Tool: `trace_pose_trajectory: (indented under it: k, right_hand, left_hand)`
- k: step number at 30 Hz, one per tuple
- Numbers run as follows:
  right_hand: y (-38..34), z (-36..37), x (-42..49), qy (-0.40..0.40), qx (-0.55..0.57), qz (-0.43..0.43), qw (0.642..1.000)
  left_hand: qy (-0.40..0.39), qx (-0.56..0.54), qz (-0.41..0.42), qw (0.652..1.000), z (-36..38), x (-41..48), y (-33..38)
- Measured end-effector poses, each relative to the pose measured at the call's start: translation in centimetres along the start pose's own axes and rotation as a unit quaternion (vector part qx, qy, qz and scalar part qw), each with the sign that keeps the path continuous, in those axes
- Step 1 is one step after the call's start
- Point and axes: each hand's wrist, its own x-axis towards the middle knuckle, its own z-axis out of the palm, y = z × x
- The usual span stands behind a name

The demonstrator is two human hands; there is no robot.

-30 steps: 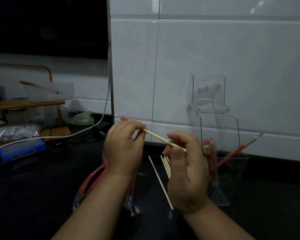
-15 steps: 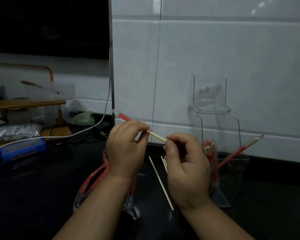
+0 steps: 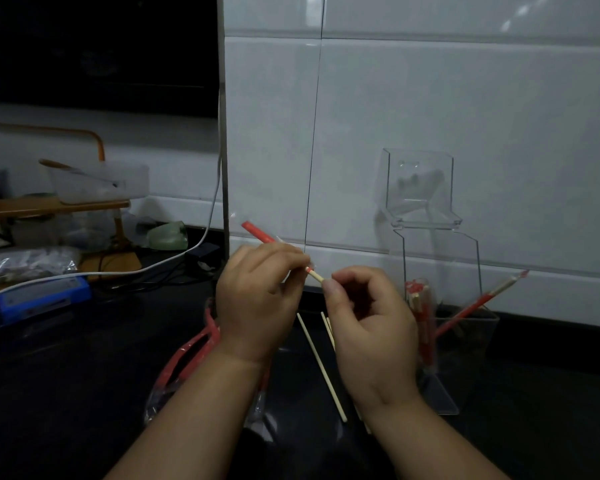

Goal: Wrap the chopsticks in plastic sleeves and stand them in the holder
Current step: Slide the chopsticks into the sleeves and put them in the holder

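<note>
My left hand (image 3: 257, 299) grips a red plastic sleeve (image 3: 257, 233) whose far end sticks out up and to the left. My right hand (image 3: 368, 327) pinches the short bare end of a pale chopstick (image 3: 315, 274) that enters the sleeve; most of the stick is inside. Several bare chopsticks (image 3: 321, 367) lie on the dark counter between my wrists. A pile of red sleeves (image 3: 184, 358) lies under my left forearm. The clear holder (image 3: 465, 327) stands at the right against the wall with several wrapped chopsticks (image 3: 478, 303) leaning in it.
A white tiled wall (image 3: 430, 116) rises behind the holder. On the left are a blue box (image 3: 39, 299), a white cable (image 3: 174, 261), a wooden rack with a clear tub (image 3: 97, 181) and a plastic bag (image 3: 25, 261).
My right hand has pushed the chopstick further into the sleeve; the bare length between my hands has shrunk to a short stub, and the red sleeve end now protrudes more at upper left.
</note>
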Motion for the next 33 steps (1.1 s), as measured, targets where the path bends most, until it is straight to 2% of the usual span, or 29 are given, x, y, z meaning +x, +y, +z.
trace_pose_trajectory:
  k: [6,21,24,26,28,30,33]
  right_hand:
    - [0.0,0.1,0.2,-0.028,-0.022,0.044,0.998]
    - [0.5,0.2,0.4,-0.005,-0.013,0.083,0.996]
    - [0.7,0.1,0.4,-0.01,-0.005,0.093,0.996]
    - [0.9,0.1,0.4,-0.021,-0.012,0.098,0.995]
    - [1.2,0.2,0.2,-0.025,-0.026,0.102,0.994]
    - [1.5,0.3,0.2,-0.038,-0.05,0.1,0.993]
    - [1.7,0.4,0.1,-0.087,-0.098,0.084,0.988]
  left_hand:
    - [-0.003,0.0,0.023,1.0,0.3,-0.2,0.0]
    - [0.018,-0.011,0.043,0.999,0.8,-0.3,0.2]
    - [0.052,-0.032,-0.025,0.998,0.3,0.0,0.0]
    - [0.089,-0.082,-0.134,0.984,0.1,0.1,0.1]
    - [0.13,-0.142,-0.252,0.948,-0.1,0.3,0.4]
    - [0.173,-0.159,-0.298,0.925,-0.3,0.6,0.5]
    - [0.184,-0.175,-0.339,0.906,-0.4,0.9,0.4]
